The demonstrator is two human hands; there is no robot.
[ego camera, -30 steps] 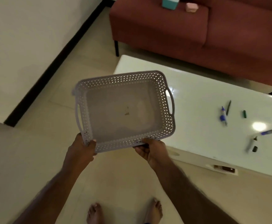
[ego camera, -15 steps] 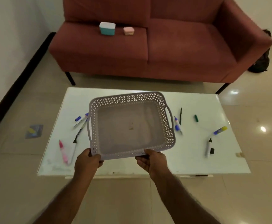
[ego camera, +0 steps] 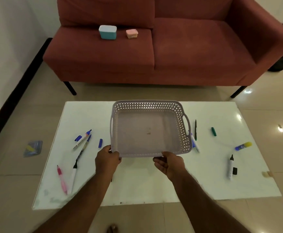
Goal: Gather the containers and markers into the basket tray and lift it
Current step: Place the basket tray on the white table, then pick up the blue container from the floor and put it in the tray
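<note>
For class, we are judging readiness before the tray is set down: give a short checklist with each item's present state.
1. Both hands hold the tray: left hand, right hand at its near edge: ok.
2. Tray empty: ok.
3. Bare table under the tray: cannot tell.
4. Markers in reach, like the pink marker: ok.
5. Containers at hand: teal box and pink box lie on the sofa: not ok.

Bare counter (ego camera: 154, 185) strip nearest the person, markers (ego camera: 82, 140) crowding left, marker and cap (ego camera: 230, 166) right, basket tray (ego camera: 150, 130) seemingly above centre.
</note>
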